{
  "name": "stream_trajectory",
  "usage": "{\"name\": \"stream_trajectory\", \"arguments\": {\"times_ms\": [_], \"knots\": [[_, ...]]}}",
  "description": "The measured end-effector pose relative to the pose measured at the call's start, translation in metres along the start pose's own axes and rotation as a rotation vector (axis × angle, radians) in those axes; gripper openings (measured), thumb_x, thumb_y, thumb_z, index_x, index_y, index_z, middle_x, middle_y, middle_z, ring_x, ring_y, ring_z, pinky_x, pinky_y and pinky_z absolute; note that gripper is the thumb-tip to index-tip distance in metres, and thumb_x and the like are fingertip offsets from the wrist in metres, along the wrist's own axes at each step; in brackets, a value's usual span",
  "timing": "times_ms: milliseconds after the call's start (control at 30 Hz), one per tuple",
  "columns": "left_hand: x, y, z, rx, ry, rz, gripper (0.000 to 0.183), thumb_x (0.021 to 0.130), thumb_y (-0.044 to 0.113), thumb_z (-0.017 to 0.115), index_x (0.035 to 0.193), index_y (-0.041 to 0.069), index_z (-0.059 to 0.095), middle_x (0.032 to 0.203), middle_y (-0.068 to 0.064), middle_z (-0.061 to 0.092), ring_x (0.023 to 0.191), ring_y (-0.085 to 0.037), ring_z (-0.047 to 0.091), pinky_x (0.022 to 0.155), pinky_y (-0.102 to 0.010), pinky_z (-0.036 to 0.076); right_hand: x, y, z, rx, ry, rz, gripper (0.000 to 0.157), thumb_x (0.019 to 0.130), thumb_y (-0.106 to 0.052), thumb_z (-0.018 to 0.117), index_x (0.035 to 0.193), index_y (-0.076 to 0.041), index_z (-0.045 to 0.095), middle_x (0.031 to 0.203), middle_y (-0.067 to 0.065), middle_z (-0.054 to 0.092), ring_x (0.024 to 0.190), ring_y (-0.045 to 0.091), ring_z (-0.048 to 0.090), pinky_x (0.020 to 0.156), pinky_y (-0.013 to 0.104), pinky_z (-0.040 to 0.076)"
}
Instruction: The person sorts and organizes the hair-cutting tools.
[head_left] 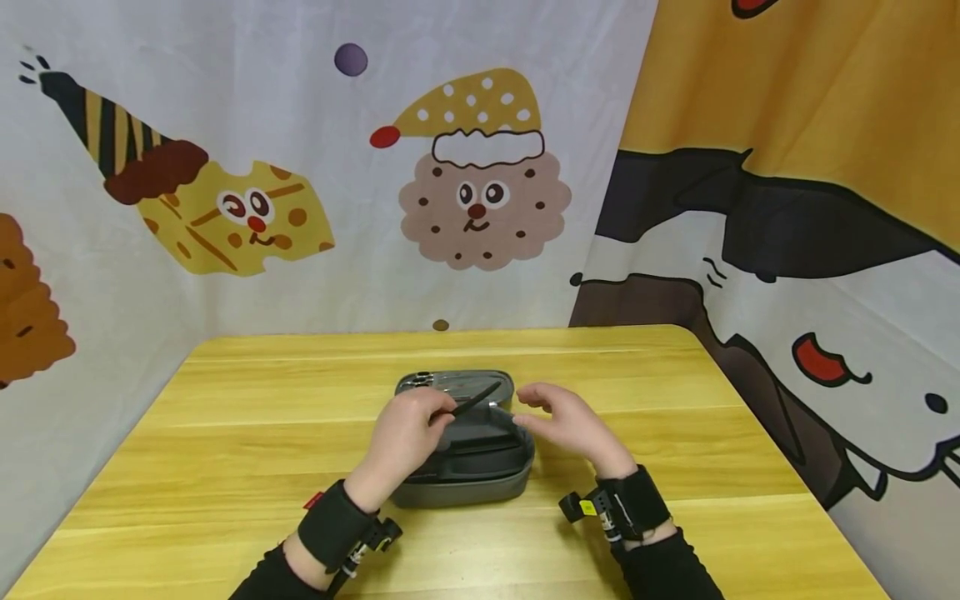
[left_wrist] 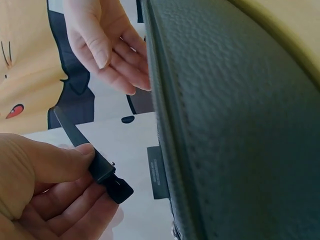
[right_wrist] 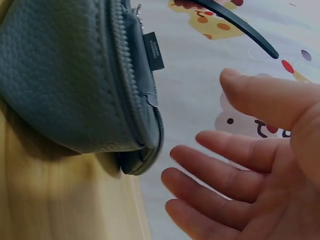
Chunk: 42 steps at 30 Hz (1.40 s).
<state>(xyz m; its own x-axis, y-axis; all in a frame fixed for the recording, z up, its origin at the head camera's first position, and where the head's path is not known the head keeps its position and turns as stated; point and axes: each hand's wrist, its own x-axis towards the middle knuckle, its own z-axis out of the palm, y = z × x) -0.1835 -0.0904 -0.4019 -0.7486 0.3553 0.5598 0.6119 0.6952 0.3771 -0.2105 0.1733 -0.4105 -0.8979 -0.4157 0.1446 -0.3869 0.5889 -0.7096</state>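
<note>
A grey leather-textured zip case point(head_left: 465, 495) lies unzipped on the table, its lid point(head_left: 480, 380) folded back behind it. My left hand point(head_left: 407, 432) is above the case's left side. Between its thumb and fingers it pinches a slim black bar point(left_wrist: 82, 142), slightly curved, with a small hinge-like block at one end, resembling a glasses arm. The bar's free end points up and right in the head view. My right hand point(head_left: 570, 423) hovers by the case's right edge, fingers point(right_wrist: 215, 172) loosely extended and thumb apart, holding nothing.
Dark compartments point(head_left: 483, 458) fill the case's base, and small metallic items point(head_left: 422, 380) show in the lid at the left. A small black tag point(right_wrist: 153, 51) sticks out of the case. Beyond the wooden table point(head_left: 247, 417) hangs a cartoon-printed curtain point(head_left: 300, 108).
</note>
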Motion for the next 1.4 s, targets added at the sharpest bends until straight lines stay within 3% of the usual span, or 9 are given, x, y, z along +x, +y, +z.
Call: {"name": "stream_trajectory", "arguments": {"times_ms": [200,567,833,1400], "knots": [[-0.003,-0.004,0.0,0.03,-0.031,-0.013,0.015,0.08,0.002,0.081,0.091,0.01,0.075,0.087,-0.002,0.069,0.081,-0.02,0.065,0.075,-0.034,0.054,0.002,0.005,0.007,-0.027,-0.052,0.029,0.046,0.096,-0.02,0.067,0.131,0.009,0.057,0.125,0.022,0.062,0.113,0.037,0.061,0.097,0.048,0.048],[-0.004,-0.013,0.001,0.053,-0.088,-0.033,0.014,0.078,-0.003,0.08,0.087,0.007,0.076,0.087,-0.004,0.07,0.082,-0.022,0.067,0.075,-0.037,0.055,0.004,0.01,0.015,-0.093,-0.089,0.045,0.034,0.095,-0.007,0.066,0.123,0.011,0.061,0.113,0.02,0.067,0.101,0.033,0.066,0.086,0.044,0.054],[-0.006,-0.019,0.003,0.066,-0.14,-0.033,0.015,0.079,-0.003,0.08,0.089,0.009,0.077,0.088,-0.004,0.071,0.084,-0.021,0.068,0.075,-0.036,0.056,0.007,0.011,0.019,-0.13,-0.074,0.033,0.018,0.092,-0.002,0.065,0.109,0.0,0.071,0.099,0.008,0.071,0.09,0.021,0.066,0.078,0.036,0.053],[-0.007,-0.034,0.012,0.152,-0.219,0.016,0.018,0.081,-0.004,0.076,0.09,0.012,0.077,0.087,-0.003,0.07,0.082,-0.021,0.067,0.072,-0.033,0.055,0.006,0.009,0.019,-0.152,-0.074,0.041,0.015,0.092,-0.001,0.065,0.104,-0.004,0.073,0.096,0.004,0.071,0.084,0.015,0.063,0.071,0.032,0.05]]}}
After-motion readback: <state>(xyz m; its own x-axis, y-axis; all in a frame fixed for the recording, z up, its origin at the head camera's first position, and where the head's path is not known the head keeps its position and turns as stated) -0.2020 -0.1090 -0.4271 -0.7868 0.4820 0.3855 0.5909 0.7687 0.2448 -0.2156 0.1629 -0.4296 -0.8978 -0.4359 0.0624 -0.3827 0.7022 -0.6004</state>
